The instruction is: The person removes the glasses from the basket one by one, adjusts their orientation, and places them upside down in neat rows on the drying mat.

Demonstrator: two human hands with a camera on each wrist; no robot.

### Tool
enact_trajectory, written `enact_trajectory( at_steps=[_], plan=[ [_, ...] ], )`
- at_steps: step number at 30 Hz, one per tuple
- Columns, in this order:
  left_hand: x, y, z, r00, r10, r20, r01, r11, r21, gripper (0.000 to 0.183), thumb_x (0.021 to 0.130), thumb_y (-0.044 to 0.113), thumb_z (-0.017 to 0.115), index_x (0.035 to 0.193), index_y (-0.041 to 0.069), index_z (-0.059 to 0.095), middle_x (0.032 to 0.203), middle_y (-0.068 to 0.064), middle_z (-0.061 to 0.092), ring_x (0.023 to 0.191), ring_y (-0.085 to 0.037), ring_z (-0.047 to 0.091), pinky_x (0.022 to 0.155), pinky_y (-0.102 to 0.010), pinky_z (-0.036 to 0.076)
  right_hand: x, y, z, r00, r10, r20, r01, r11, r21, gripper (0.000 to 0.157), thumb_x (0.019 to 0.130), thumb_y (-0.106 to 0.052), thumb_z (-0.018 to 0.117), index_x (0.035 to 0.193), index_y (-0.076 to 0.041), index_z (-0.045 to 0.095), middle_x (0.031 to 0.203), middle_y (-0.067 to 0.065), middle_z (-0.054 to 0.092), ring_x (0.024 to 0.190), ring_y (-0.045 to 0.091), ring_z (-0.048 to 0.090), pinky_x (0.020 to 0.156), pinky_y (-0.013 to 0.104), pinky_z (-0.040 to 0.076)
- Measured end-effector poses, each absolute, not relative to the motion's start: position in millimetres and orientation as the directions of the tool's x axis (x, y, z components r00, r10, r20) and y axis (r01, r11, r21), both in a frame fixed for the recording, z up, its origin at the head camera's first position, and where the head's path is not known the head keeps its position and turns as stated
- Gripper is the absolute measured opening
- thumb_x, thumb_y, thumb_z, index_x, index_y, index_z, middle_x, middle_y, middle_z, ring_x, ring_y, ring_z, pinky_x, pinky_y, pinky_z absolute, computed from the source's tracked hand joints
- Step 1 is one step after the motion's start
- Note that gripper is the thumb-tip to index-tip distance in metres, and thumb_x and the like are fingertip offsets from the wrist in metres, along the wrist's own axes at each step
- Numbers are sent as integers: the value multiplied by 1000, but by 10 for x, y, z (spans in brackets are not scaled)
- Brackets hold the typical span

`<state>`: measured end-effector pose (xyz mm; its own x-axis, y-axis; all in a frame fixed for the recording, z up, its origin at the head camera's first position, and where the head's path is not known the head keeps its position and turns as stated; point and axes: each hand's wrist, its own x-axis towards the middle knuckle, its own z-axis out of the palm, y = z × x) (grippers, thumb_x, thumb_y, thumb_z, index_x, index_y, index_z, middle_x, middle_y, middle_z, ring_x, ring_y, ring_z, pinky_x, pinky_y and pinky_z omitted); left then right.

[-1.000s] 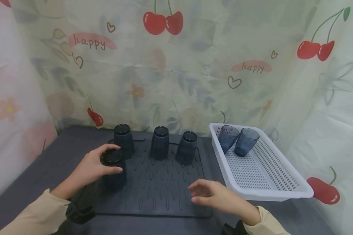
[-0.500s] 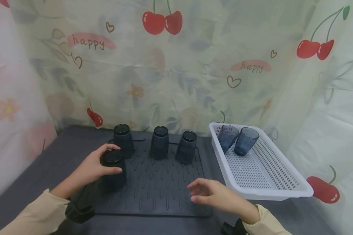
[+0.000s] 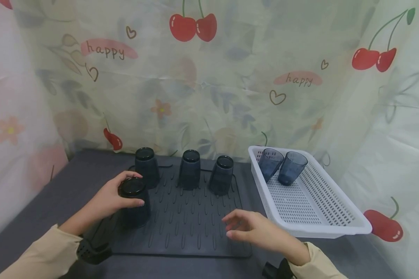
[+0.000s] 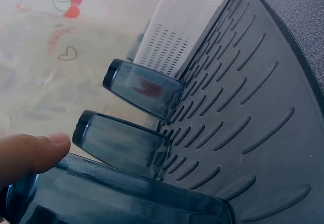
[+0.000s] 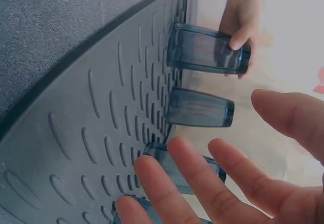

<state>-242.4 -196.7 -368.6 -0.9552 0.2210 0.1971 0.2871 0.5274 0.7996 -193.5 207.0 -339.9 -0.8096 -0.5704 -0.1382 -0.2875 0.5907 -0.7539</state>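
My left hand [image 3: 108,199] grips an upside-down dark blue drinking glass [image 3: 136,209] near its base, with thumb and fingers around it. That glass stands rim down on the front left of the ridged drying mat [image 3: 188,236]. Along the mat's back edge stand three more inverted glasses: a left one [image 3: 147,168], a middle one [image 3: 189,170] and a right one [image 3: 221,176]. Over the mat's right side hovers my right hand [image 3: 256,231], fingers loosely spread and holding nothing, as the right wrist view also shows.
A white perforated basket [image 3: 314,230] sits right of the mat. Two glasses lean in its back left corner, one [image 3: 269,164] beside the other [image 3: 292,169]. A printed curtain [image 3: 209,97] hangs behind and beside the dark tabletop [image 3: 80,174].
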Motion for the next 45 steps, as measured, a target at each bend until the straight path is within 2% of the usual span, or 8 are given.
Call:
enact_trajectory(
  at_steps=[9,15,26,31,35,41,45],
  plan=[
    [-2416,-1971,-3680,-954,228,195,288,516,807,70,77,28,83,134,10,46,126,-19,56,102,-27,59,74,-35,50,-1936,2095,-3250,-823,-560,-95,-303,574,-761,37,94,-30,64,126,-12,59,112,6,65,93,19,65,77,27,53],
    [-2423,-1974,-3687,-953,232,196,291,516,806,70,77,28,83,134,10,46,126,-20,56,102,-28,59,75,-35,50,-1957,2142,-3144,-839,-543,-37,-342,579,-740,37,94,-31,64,126,-14,60,110,4,66,92,19,65,77,28,52],
    [-2435,-1973,-3690,-953,237,189,288,510,811,70,77,28,83,134,10,46,126,-19,57,105,-28,59,78,-36,50,-2131,2329,-2762,-882,-467,70,-345,536,-770,37,96,-27,62,129,-11,57,118,11,66,104,21,66,88,32,53],
    [-2430,-1973,-3689,-954,235,185,284,519,807,71,77,28,83,134,11,46,125,-19,58,105,-28,58,78,-36,49,-2244,2422,-2550,-905,-412,107,-325,506,-799,38,97,-22,61,129,-3,55,119,18,65,102,18,67,87,32,55],
    [-2428,-1976,-3690,-955,232,186,284,524,803,71,77,28,83,135,11,46,126,-19,57,105,-29,58,78,-36,49,-2403,2547,-2434,-914,-385,126,-302,443,-844,39,98,-21,58,130,1,52,120,17,64,101,13,68,86,29,55],
    [-2437,-1986,-3701,-954,237,186,286,514,809,72,77,28,83,135,10,45,126,-20,57,105,-29,58,78,-36,50,-2701,2813,-2336,-923,-365,126,-221,234,-947,23,102,-20,51,122,-11,55,111,3,66,101,16,68,87,27,55],
    [-2448,-1987,-3715,-953,240,185,288,522,803,72,77,29,83,135,11,45,126,-20,57,106,-29,58,78,-36,49,-2885,2963,-2335,-941,-308,141,-179,100,-979,18,100,-14,54,118,-11,55,105,3,67,97,15,69,86,26,55]
  ],
)
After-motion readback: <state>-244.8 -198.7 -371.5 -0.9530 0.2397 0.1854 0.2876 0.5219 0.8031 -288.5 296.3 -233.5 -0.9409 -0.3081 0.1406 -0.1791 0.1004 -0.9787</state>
